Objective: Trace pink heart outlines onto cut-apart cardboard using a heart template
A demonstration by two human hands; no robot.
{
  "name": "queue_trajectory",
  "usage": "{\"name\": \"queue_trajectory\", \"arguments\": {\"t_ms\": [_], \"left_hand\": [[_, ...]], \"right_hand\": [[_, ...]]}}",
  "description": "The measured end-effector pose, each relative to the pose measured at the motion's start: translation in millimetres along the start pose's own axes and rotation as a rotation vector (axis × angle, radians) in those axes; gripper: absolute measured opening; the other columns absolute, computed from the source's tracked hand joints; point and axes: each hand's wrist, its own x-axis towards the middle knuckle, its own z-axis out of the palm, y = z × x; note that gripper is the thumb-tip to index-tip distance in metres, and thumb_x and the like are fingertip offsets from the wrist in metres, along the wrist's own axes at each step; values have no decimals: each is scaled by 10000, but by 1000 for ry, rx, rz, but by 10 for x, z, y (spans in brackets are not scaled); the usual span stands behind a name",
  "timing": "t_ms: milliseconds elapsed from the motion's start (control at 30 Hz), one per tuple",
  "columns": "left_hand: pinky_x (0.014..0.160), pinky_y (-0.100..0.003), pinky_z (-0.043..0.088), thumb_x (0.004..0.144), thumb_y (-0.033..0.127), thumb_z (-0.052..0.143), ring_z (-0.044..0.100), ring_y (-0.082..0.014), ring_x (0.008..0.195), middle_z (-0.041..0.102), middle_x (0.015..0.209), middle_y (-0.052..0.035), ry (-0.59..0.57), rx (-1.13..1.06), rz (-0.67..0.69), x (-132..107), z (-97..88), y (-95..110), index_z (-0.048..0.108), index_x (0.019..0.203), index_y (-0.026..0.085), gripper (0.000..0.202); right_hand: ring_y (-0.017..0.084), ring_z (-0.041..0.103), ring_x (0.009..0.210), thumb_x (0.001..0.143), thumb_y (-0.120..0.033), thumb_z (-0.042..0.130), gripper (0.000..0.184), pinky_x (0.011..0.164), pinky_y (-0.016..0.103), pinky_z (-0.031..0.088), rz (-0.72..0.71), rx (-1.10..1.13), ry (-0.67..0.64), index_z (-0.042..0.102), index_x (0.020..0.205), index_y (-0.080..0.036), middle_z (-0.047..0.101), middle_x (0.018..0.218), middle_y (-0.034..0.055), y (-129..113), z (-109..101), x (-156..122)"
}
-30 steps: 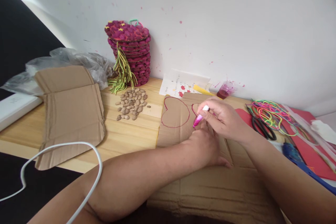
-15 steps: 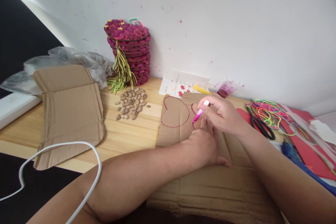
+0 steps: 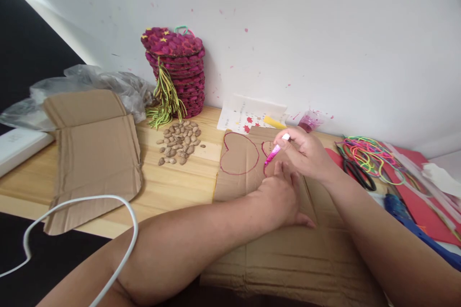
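One pink marker [image 3: 274, 152], pinched in the right hand's [image 3: 305, 152] curled fingers, at the left hand's [image 3: 283, 200] twelve o'clock; the left fingers lie open on the cardboard [image 3: 230, 188]; one whole heart outline [image 3: 239, 154] at the marker's nine o'clock; one magenta basket [image 3: 192, 76] at ten.

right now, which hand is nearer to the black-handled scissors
Right. The right hand, gripping the pink marker, is left of the black-handled scissors in view; the left hand rests on the cardboard sheet, lower and farther left.
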Motion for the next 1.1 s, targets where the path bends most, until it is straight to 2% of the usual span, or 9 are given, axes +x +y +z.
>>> {"name": "queue_trajectory", "arguments": {"t_ms": [200, 433, 633, 733, 933, 1100], "left_hand": [[1032, -447, 504, 787, 860, 403, 175, -442, 1513, 217, 1608, -307, 30, -24, -19, 6, 35, -3, 201, 1566, -5, 1181], [1073, -443, 471, 768, 875, 400, 218, -435, 1505, 283, 1588, -305, 43, 2, -32, 16, 7, -3, 251, 1561, 16, 1179], [1087, -446, 449, 785, 871, 372, 269, -428, 1490, 301, 1574, -319, 29, 41, -15, 25, 14, 3, 266, 1555, 7, 1162], [1091, -448, 441, 787, 869, 375, 269, -431, 1488, 301, 1571, -324, 29, 49, -8, 20, 4, -1, 260, 1554, -2, 1166], [1009, -428, 501, 800, 852, 397, 190, -460, 1504, 278, 1587, -311, 12, 20, -4, 8, -19, -3, 239, 1557, -9, 1157], [1075, -456, 447, 795, 859, 382, 212, -452, 1500, 264, 1588, -320, 12, 24, 2, 32, 8, -2, 217, 1560, -14, 1173]], "right_hand": [[217, 616, 872, 980, -355, 502, 230, 806, 358, 449, 25, 3, 30, 623, 835, -223, 682, 885, 35, 0, -8, 8], [208, 615, 878, 995, -354, 491, 235, 807, 345, 446, -1, 58, 0, 633, 863, -221, 682, 902, 38, -38, -19, -9], [200, 609, 847, 998, -360, 494, 228, 748, 325, 441, -2, 63, -33, 639, 881, -229, 668, 896, 36, -37, 2, -24], [204, 612, 864, 991, -344, 499, 209, 758, 329, 440, 3, 60, -25, 637, 885, -229, 672, 907, 38, -11, 7, -18], [225, 594, 855, 963, -335, 505, 199, 779, 359, 430, 22, -18, 16, 622, 855, -216, 671, 877, 50, 22, -19, 21], [214, 599, 848, 974, -338, 497, 209, 793, 357, 434, -7, 18, 6, 626, 860, -220, 674, 883, 42, -42, -19, 11]]}}
